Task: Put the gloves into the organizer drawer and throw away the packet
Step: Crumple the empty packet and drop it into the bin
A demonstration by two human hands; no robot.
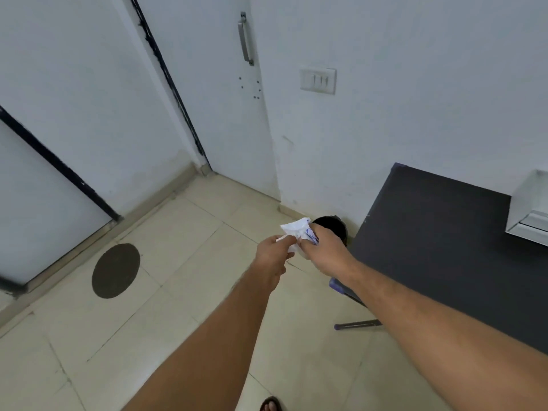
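Observation:
Both arms reach forward over the floor. My left hand (pixel 274 250) and my right hand (pixel 323 250) each pinch a white packet (pixel 295 229) with blue print, held between them in the air. Just behind the packet, a dark round bin (pixel 333 225) stands on the floor against the wall, mostly hidden by my right hand. The white organizer (pixel 530 209) with its drawer sits on the black table at the far right edge. No gloves are visible.
A black table (pixel 439 232) with purple legs stands at the right against the wall. A white door (pixel 225 99) with a metal handle is ahead, and a switch plate (pixel 318 80) beside it. A dark round floor cover (pixel 116 270) lies at the left. My sandalled foot (pixel 271 404) is below.

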